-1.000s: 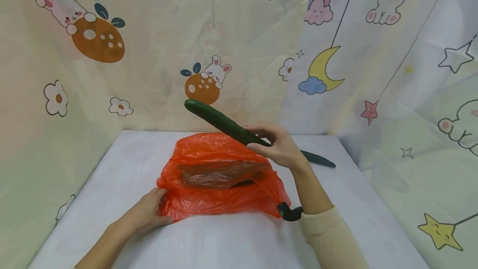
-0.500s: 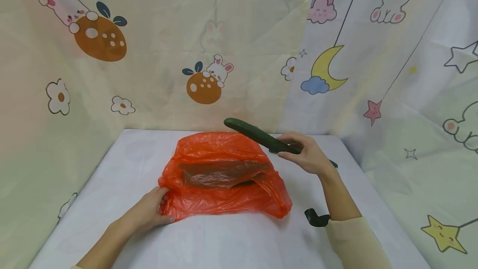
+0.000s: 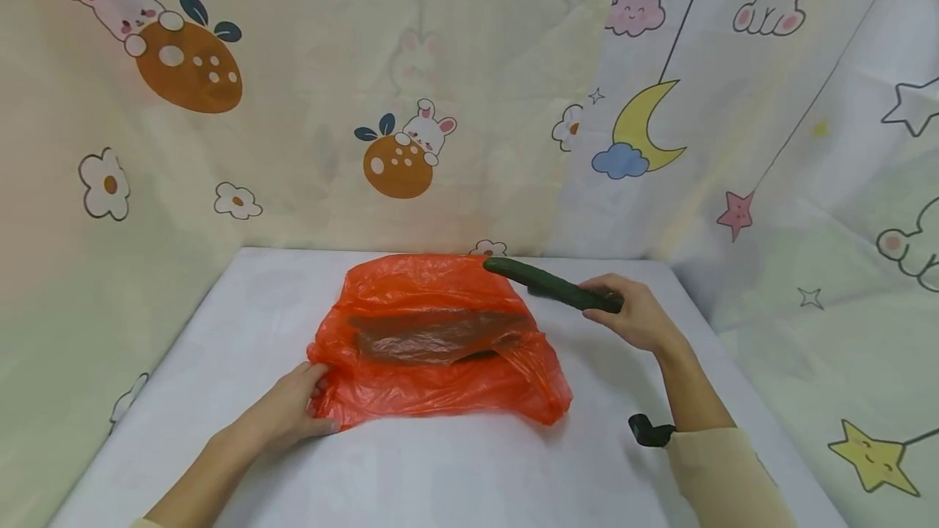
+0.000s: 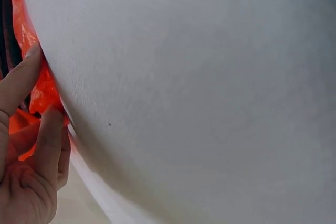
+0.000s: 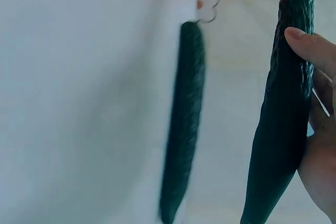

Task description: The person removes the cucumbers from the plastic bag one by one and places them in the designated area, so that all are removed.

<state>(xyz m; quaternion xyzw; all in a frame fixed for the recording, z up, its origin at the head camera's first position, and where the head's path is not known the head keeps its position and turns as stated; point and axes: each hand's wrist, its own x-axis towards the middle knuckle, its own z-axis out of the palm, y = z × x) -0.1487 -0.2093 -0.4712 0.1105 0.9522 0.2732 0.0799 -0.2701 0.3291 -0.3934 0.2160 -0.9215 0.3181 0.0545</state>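
My right hand holds a long dark green cucumber near its right end, raised over the right part of the table. In the right wrist view the thumb lies across its skin. Behind it a second cucumber lies on the table, mostly covered in the head view. My left hand grips the near left edge of a red plastic bag. The bag lies spread on the table, and long dark shapes show inside it in the left wrist view.
The white table ends at a patterned cloth backdrop at the back and sides. A small black device sits at the right wrist, beside the pale sleeve.
My right hand has carried the cucumber to the right and lower, from above the bag to the table's right side. The left hand has stayed at the bag's edge.
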